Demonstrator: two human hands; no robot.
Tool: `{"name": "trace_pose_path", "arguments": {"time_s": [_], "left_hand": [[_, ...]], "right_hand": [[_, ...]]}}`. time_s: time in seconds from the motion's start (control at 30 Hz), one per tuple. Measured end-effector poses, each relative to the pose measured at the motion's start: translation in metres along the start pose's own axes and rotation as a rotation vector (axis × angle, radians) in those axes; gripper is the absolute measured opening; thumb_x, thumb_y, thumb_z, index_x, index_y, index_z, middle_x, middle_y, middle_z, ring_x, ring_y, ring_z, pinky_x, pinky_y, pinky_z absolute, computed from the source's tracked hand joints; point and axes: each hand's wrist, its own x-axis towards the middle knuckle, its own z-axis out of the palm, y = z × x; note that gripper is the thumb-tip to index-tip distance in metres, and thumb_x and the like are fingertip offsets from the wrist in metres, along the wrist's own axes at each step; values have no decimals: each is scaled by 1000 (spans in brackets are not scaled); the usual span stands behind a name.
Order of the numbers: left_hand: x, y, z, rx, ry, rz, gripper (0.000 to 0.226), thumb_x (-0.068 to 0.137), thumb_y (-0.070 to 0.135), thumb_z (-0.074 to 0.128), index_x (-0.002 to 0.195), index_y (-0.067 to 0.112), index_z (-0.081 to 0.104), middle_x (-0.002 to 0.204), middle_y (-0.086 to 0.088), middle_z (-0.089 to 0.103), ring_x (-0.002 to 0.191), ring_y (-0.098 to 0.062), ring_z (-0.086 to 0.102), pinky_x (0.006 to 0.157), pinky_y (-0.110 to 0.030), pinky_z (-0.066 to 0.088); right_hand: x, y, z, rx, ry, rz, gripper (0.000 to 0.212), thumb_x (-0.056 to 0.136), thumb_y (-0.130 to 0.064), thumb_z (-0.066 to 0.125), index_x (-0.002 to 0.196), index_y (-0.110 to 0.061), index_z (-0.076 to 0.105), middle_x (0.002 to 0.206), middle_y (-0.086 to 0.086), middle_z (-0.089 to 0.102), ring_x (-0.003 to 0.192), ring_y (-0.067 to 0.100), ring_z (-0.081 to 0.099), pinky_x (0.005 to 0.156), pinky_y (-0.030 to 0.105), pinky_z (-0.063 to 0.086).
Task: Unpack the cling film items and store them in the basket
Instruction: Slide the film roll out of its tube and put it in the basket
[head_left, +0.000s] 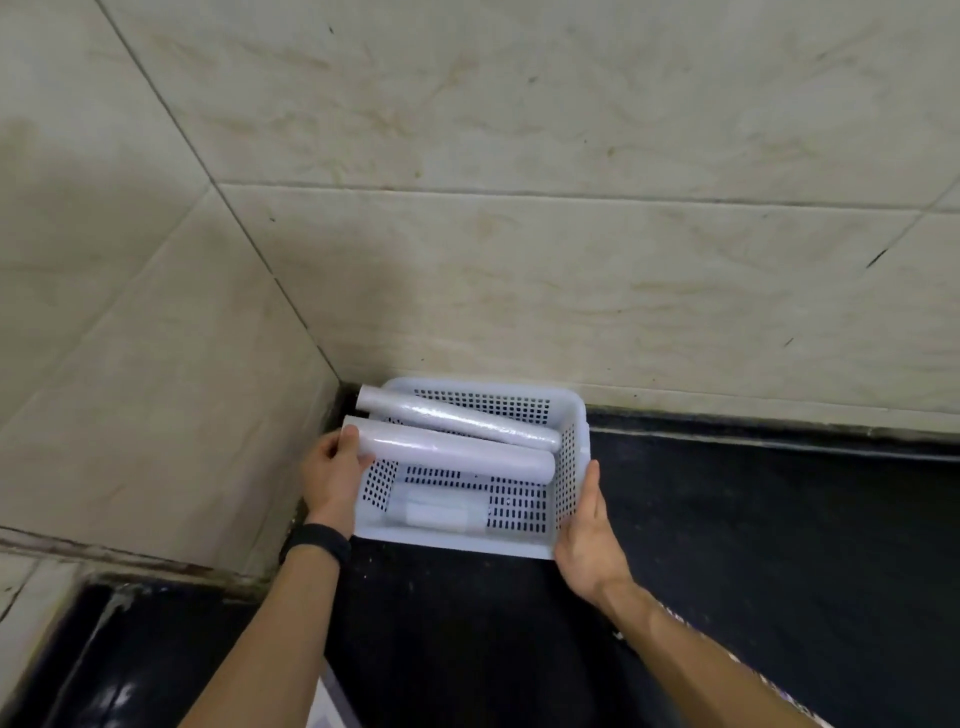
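Observation:
A white perforated plastic basket sits on the black counter in the tiled corner. Two long white cling film rolls lie slanted across it, their left ends resting over the left rim: the far roll and the near roll. A short wrapped roll lies flat on the basket floor near the front. My left hand holds the basket's left side, thumb pressed on the near roll's left end. My right hand grips the basket's front right corner.
Beige tiled walls meet in a corner just behind and left of the basket. The black counter stretches to the right. A black band circles my left wrist. A pale patterned edge shows at the bottom right.

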Motion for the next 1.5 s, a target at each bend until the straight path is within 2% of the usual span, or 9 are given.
{"name": "trace_pose_path", "arguments": {"time_s": [0.37,0.5,0.57,0.63,0.73,0.87,1.2,1.4,1.5], "left_hand": [[20,5,12,255,2,155,32,98,41,54,100,12,66,95,-7,68,85,-24,62,74,-36,49],[19,4,7,304,-105,154,33,91,37,68,108,10,64,98,-3,69,96,-28,66,73,-36,52],[15,2,9,432,-217,200,73,79,36,82,140,19,46,132,-6,60,120,-24,59,94,-45,53],[11,-1,15,729,-174,367,112,72,42,85,156,31,12,157,-10,33,138,-27,39,109,-50,41],[7,-3,25,898,-137,501,99,76,48,79,153,43,16,159,-16,20,141,-32,26,112,-47,37],[8,-9,25,897,-114,495,77,79,50,77,145,41,37,151,-15,27,135,-32,33,103,-44,42],[0,-14,25,962,-13,525,77,76,60,73,144,43,39,149,-14,33,132,-33,39,102,-50,43],[5,-7,31,1044,-112,515,84,81,63,67,152,42,27,165,-13,-1,148,-34,14,120,-48,24],[-5,-4,34,1094,-96,643,79,85,56,65,152,41,28,165,-8,-5,148,-35,10,121,-51,19]], "right_hand": [[-1,0,0,-1,2,29,96,97,-23,51,152,-33,-27,166,5,15,144,27,34,113,46,39],[-3,-4,-3,3,-7,35,97,96,-25,52,152,-33,-27,164,6,19,143,28,36,113,50,39],[-4,-5,-4,3,-9,37,96,97,-25,51,152,-33,-27,164,6,20,143,27,36,113,50,39],[-5,-7,-5,-3,-20,36,95,97,-27,50,152,-34,-28,164,5,19,144,27,35,113,51,39],[-5,-8,-6,5,-41,33,94,96,-25,46,151,-35,-29,165,4,17,146,26,31,114,53,37],[-4,-7,-7,0,-49,43,98,95,-23,50,150,-36,-30,165,4,17,145,26,33,113,53,39],[-3,-5,-5,-15,-42,56,96,96,-19,48,150,-36,-31,164,4,18,141,27,38,110,54,42],[-3,-6,-8,-70,-66,66,94,96,-22,45,149,-32,-33,161,8,20,133,30,44,106,55,44],[-2,-4,-8,-141,-39,29,89,99,-31,43,151,-29,-30,159,9,23,127,31,49,98,56,50]]}}
